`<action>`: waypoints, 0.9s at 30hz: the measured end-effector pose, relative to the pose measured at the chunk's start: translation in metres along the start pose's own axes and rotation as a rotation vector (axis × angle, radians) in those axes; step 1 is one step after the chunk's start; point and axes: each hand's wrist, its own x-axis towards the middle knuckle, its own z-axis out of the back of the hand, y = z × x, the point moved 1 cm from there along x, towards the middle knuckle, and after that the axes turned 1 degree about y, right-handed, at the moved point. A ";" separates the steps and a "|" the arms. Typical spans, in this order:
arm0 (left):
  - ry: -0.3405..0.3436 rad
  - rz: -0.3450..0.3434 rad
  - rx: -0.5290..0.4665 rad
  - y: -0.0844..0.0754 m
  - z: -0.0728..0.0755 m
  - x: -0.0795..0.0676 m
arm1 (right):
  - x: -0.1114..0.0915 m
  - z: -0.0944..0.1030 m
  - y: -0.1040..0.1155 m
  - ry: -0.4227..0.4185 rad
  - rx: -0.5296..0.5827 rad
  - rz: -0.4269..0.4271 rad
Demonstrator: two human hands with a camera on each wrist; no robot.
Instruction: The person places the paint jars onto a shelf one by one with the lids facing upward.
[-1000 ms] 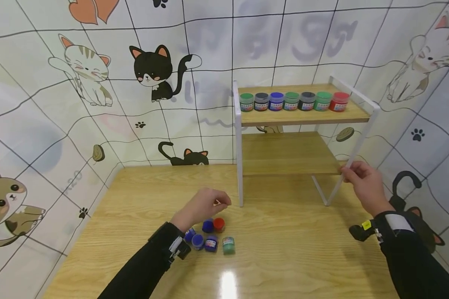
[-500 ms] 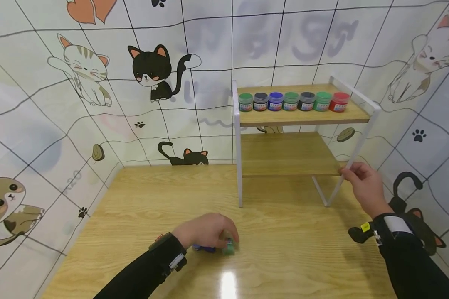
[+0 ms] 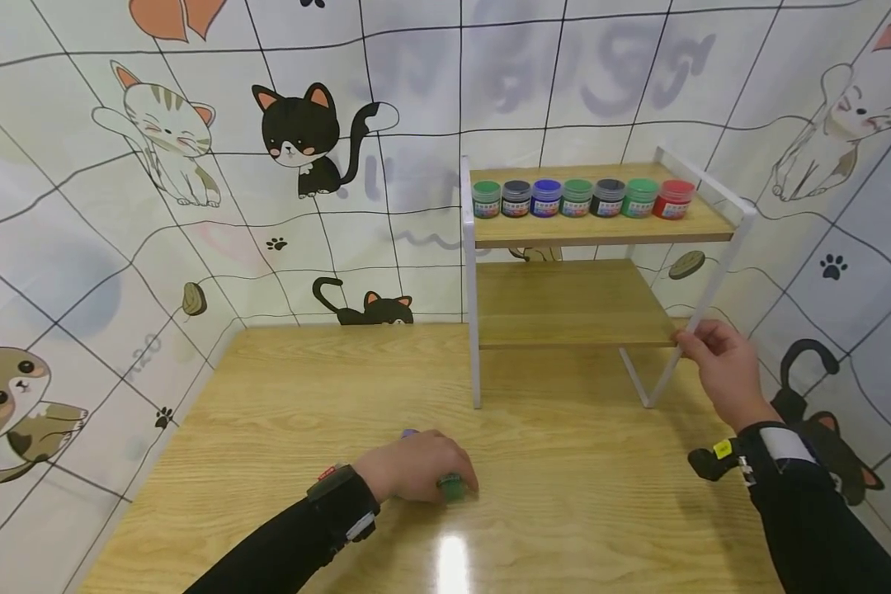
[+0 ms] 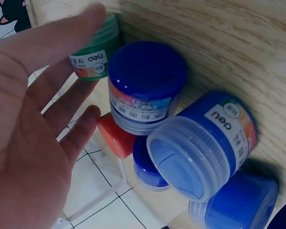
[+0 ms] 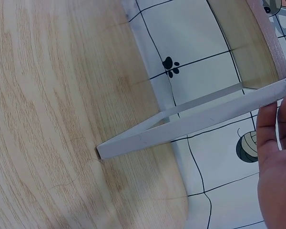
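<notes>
My left hand [image 3: 419, 466] is low over the table and pinches a small green paint jar [image 4: 96, 61] between thumb and fingers. Beside it in the left wrist view are several blue paint jars [image 4: 148, 71], some tipped on their sides, and a red-lidded jar [image 4: 115, 136]. In the head view the hand covers nearly all of these jars. My right hand [image 3: 723, 367] holds the white front leg [image 5: 195, 125] of a two-tier rack [image 3: 564, 301] at the height of its lower board.
On the rack's upper board [image 3: 601, 235] stands a row of paint jars [image 3: 577, 198] with green, black, blue and red lids. The wooden table [image 3: 304, 379] meets walls [image 3: 416, 82] covered in a cat-print sheet.
My left hand has come down from above the group of jars, moved nearer to me and taken hold of the green paint jar. The right hand has stayed on the rack leg.
</notes>
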 end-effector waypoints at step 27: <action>-0.005 0.092 0.184 -0.003 -0.006 0.012 | 0.001 -0.003 -0.002 -0.034 0.045 0.014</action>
